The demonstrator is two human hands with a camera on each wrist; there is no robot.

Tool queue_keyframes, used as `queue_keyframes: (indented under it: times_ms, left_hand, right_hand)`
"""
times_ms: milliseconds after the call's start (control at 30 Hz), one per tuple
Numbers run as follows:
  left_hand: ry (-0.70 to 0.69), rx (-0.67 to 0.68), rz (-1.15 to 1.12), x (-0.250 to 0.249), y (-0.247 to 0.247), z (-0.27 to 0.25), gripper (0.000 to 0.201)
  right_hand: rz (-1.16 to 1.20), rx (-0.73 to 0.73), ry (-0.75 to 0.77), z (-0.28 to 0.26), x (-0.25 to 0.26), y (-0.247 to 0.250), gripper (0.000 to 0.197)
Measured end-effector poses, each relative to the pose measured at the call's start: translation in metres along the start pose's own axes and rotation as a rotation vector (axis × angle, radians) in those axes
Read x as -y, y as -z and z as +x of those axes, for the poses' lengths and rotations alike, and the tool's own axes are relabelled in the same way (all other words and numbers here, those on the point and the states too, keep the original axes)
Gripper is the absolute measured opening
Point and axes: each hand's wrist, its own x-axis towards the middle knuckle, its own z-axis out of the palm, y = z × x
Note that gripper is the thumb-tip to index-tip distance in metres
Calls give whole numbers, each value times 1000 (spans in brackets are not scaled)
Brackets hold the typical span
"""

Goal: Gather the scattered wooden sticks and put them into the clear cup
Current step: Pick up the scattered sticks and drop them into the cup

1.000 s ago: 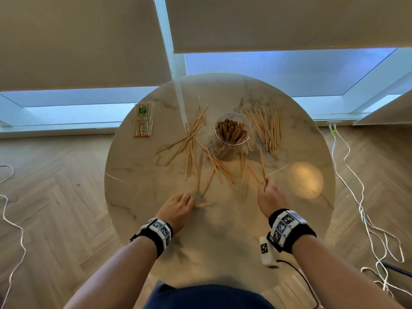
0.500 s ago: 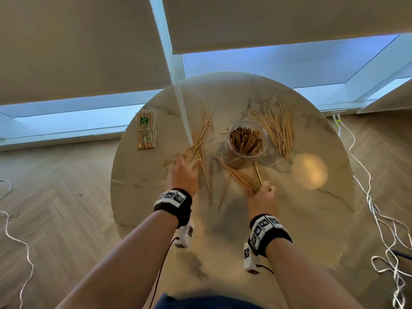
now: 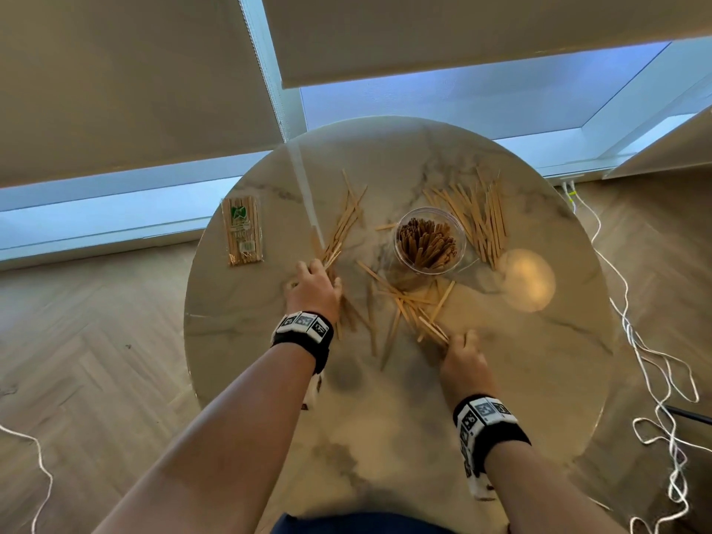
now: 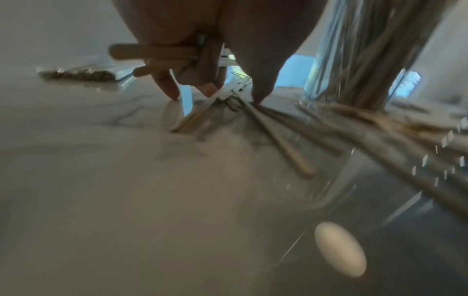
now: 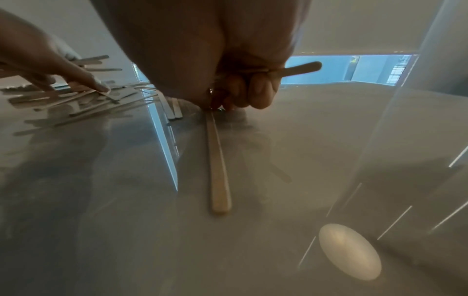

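The clear cup (image 3: 429,240) stands mid-table, packed with upright wooden sticks. Loose sticks lie in three groups: left of the cup (image 3: 343,229), right of it (image 3: 477,221), and in front of it (image 3: 404,302). My left hand (image 3: 310,273) is at the near end of the left group. In the left wrist view it grips a few sticks (image 4: 152,56) in curled fingers, and its fingertips (image 4: 210,91) touch more on the table. My right hand (image 3: 458,343) is at the near end of the front group. It holds a stick (image 5: 301,69) and pinches the end of a lying stick (image 5: 217,160).
A sealed packet of sticks (image 3: 242,231) lies at the table's left side. The round marble table (image 3: 385,437) has bare surface near me. A bright light spot (image 3: 526,279) sits right of the cup. White cables (image 3: 655,360) trail on the floor at right.
My left hand has moved from the near table edge forward to the left group of sticks. My right hand has shifted left to the front group. Both now hold sticks.
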Motion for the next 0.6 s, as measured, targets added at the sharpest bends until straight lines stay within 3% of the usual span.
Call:
queue_keyframes:
  times_ms: [67, 167, 400, 533, 600]
  left_hand:
    - [45, -16, -87, -3, 2, -2, 34]
    - [123, -4, -162, -4, 3, -2, 33]
    - [286, 53, -231, -4, 5, -8, 37]
    - [289, 86, -261, 1, 8, -19, 33]
    - [291, 98, -291, 4, 10, -26, 29]
  right_hand:
    - [33, -15, -15, 0, 2, 2, 21]
    - [34, -21, -31, -4, 4, 6, 34]
    - [-19, -4, -25, -5, 3, 11, 20]
    - [-41, 7, -18, -7, -1, 5, 21]
    - [-32, -11, 8, -10, 2, -1, 12]
